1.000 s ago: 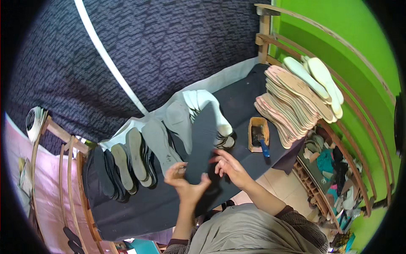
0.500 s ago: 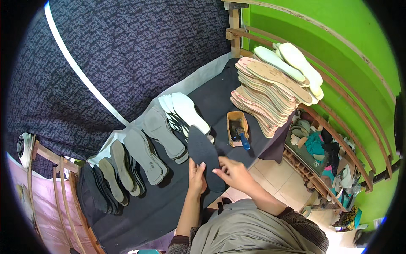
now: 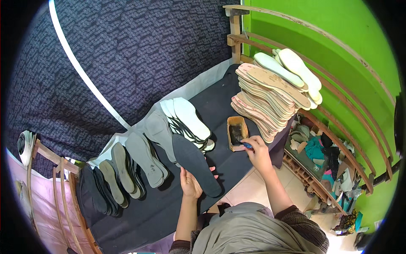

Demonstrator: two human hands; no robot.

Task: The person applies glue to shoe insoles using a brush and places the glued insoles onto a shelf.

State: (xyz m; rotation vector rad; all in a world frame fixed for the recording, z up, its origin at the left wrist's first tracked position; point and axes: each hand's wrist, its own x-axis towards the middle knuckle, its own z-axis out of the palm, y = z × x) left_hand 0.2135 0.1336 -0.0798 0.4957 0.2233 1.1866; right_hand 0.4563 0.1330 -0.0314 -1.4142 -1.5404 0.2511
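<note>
My left hand grips a long dark shoe sole from below. It is tilted above the table, and fingertips show past its right edge. My right hand closes on the blue handle of a brush. The brush's head is down in a small tan box with dark, stained insides; I cannot make out the bristles. Just beyond the held sole lie grey soles and a fan of white soles with black edges.
A tall stack of tan insoles, topped by pale ones, stands at the far right. More grey, brown and black soles line the left. Wooden rails bound the right side, beside a shelf of scraps.
My right hand has left the sole, moved right to the box and taken hold of the brush handle. My left hand has turned the sole and shifted it slightly left.
</note>
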